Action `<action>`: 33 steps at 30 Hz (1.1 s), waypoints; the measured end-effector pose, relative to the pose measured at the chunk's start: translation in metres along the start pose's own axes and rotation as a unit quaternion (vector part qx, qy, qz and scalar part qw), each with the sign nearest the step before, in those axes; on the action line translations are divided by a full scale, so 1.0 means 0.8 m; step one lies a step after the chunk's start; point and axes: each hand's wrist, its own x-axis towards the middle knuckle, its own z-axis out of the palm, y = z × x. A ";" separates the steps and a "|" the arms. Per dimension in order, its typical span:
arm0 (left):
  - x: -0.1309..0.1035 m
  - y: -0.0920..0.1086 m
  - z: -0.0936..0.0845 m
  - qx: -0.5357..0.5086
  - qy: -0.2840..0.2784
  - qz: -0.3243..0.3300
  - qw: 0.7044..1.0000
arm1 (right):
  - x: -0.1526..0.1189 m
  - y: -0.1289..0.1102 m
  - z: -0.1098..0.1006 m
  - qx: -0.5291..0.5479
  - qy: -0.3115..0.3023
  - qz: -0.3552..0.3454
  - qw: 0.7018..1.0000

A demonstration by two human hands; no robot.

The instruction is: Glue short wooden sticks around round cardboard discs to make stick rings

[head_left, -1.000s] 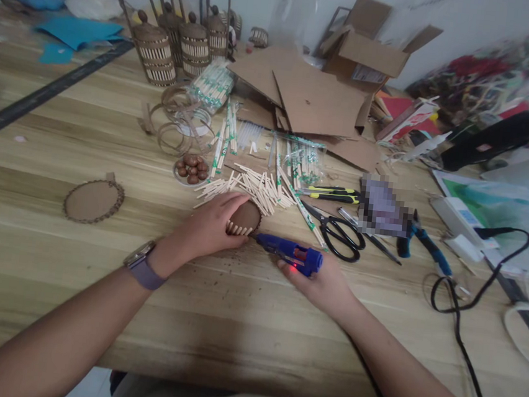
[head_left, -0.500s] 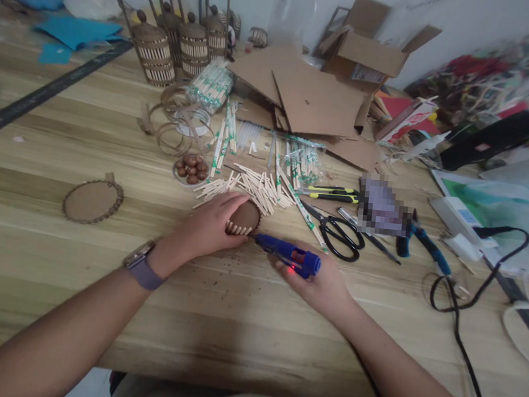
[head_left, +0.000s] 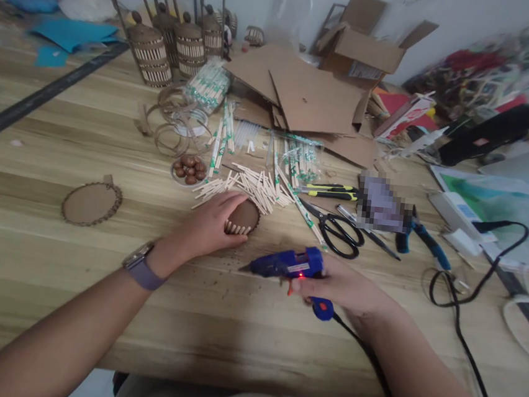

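My left hand [head_left: 213,223] is wrapped round the left side of a small round brown cardboard piece [head_left: 247,214]. A short row of wooden stick pieces [head_left: 238,228] stands along its near edge, by my thumb. In my right hand [head_left: 335,283] is a blue glue gun [head_left: 289,263], its red light on and its nozzle pointing left, apart from the cardboard piece. A pile of short cut sticks [head_left: 256,188] lies just beyond my left hand. Black-handled scissors [head_left: 340,234] rest beyond the glue gun.
A second cardboard disc with a braided rim [head_left: 90,203] lies at left. Behind are a bowl of brown balls [head_left: 189,169], wrapped chopsticks [head_left: 223,138], cardboard sheets [head_left: 316,100] and several lantern-like stick cages [head_left: 151,56]. Pliers [head_left: 429,239] and a black cable [head_left: 461,342] are at right.
My right hand has drawn the glue gun back toward me, and its nozzle has left the cardboard piece's edge. The gun has turned so its side and trigger show. My left hand stays put.
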 end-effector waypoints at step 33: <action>0.002 0.006 -0.002 -0.009 -0.012 -0.011 1.000 | 0.068 -0.061 -0.051 -0.529 0.148 -0.043 0.834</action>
